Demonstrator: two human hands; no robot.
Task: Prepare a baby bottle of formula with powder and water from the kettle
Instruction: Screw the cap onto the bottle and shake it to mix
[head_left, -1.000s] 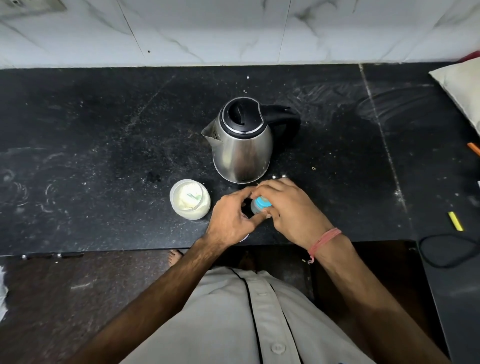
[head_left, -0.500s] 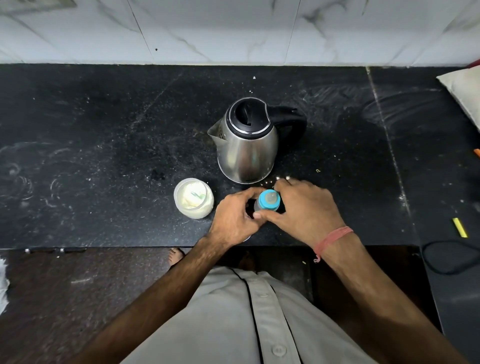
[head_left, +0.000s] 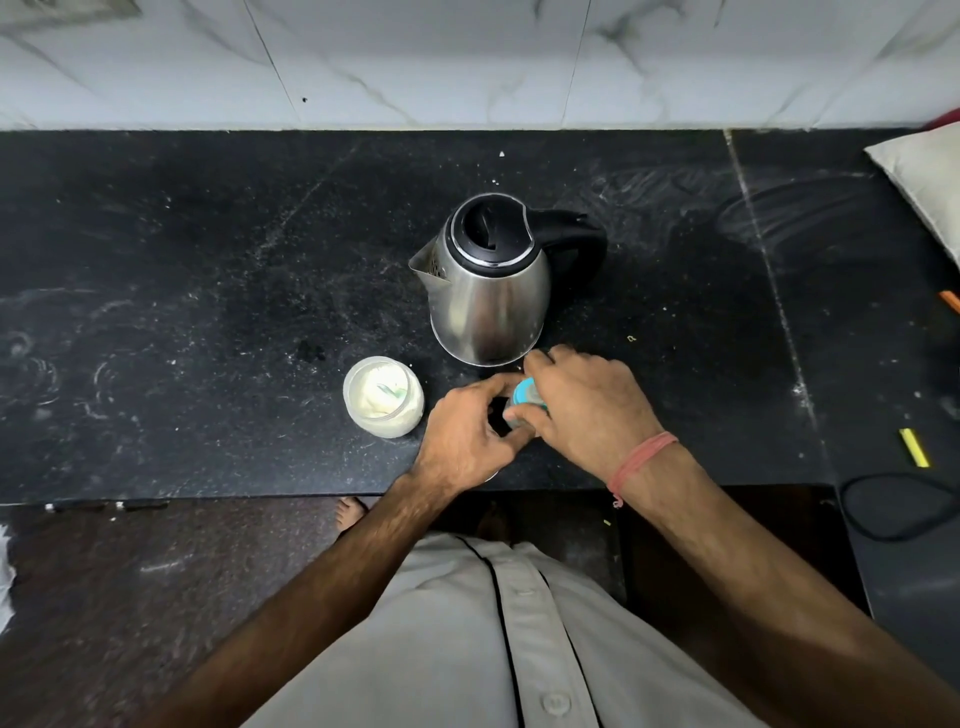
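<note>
At the bench's (head_left: 208, 312) near edge, both hands work one bottle (head_left: 514, 415): left hand (head_left: 467, 441) curls fingers round its body, right hand (head_left: 587, 410) grips the blue cap (head_left: 525, 393). Left sits the open powder jar (head_left: 383, 396); beyond, touching nothing, stands the kettle (head_left: 491, 280), lid closed.

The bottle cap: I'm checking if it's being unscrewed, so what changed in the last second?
The right hand turned on the blue cap, covering more, then less, now more of it. The left hand holds the bottle below throughout. Kettle and powder jar stayed put.
</note>
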